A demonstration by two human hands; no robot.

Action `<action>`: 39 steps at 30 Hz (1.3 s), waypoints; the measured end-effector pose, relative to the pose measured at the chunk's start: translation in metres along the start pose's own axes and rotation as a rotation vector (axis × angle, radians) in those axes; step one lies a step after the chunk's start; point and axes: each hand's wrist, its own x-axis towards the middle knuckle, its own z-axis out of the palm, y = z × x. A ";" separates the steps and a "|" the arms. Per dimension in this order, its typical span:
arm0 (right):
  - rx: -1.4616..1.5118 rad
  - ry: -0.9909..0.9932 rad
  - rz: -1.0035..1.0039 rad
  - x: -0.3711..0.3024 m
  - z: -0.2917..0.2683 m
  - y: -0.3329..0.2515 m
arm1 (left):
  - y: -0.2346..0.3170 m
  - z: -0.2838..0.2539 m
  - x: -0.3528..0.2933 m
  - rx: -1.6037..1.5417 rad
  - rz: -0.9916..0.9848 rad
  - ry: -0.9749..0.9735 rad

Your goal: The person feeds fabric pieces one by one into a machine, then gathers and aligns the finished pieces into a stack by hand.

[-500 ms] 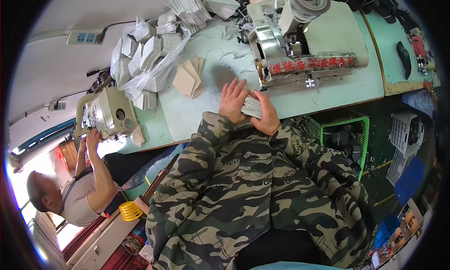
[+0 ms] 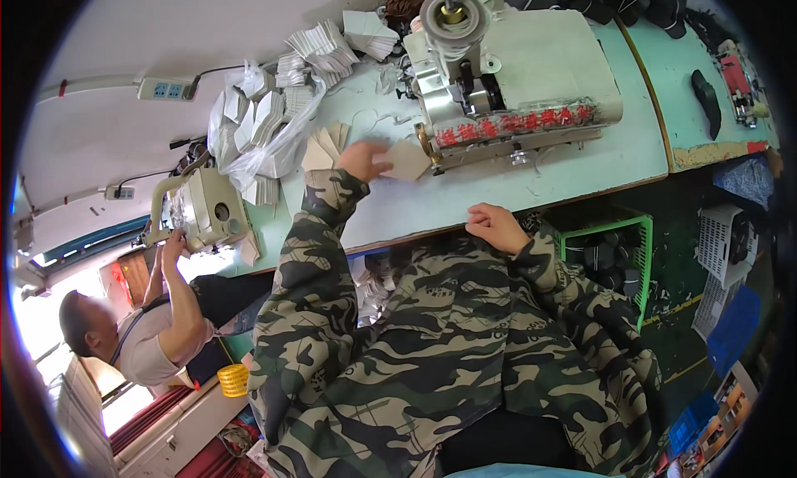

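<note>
My left hand (image 2: 364, 161), slightly smeared by motion, reaches over the table with its fingertips on the left edge of a flat beige cut piece (image 2: 408, 160). That piece lies at the left end of the sewing machine (image 2: 515, 104). Partly hidden behind the left wrist, a fan of similar beige pieces (image 2: 322, 145) rests on the table. My right hand (image 2: 498, 227) is at the table's front edge with its fingers curled together, and nothing shows in it.
A clear plastic bag (image 2: 274, 150) holds bundles of pale pieces at the back left. More pale stacks (image 2: 320, 48) lie behind. On the right below the table is a green crate (image 2: 643, 262) with dark items. A co-worker (image 2: 158, 337) works at another machine (image 2: 199, 212) on the left.
My hands have moved apart, and the pale stack between them is out of sight. The left hand went left and up to a beige piece; the right stays by the front edge.
</note>
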 end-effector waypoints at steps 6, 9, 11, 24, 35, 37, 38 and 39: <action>-0.101 0.017 0.030 -0.006 -0.056 -0.045 | 0.050 0.009 -0.010 0.186 -0.146 0.110; -0.088 0.011 -0.028 0.000 -0.061 -0.058 | 0.052 0.015 -0.020 0.303 0.048 0.347; -0.125 0.004 -0.039 0.008 -0.068 -0.074 | 0.049 0.011 -0.023 0.372 0.112 0.391; 0.205 0.041 -0.151 0.102 -0.095 -0.172 | 0.135 -0.113 0.083 -0.830 0.081 -0.553; -0.675 0.106 -0.276 0.158 -0.193 -0.227 | 0.123 -0.122 0.169 -0.436 0.108 -0.227; -0.918 0.042 -0.243 0.176 -0.202 -0.248 | 0.131 -0.117 0.171 -0.333 0.257 0.042; -0.918 0.048 -0.238 0.179 -0.205 -0.250 | 0.126 -0.112 0.174 -0.334 0.263 0.038; -0.935 -0.018 -0.250 0.183 -0.206 -0.251 | 0.123 -0.112 0.172 -0.351 0.173 -0.044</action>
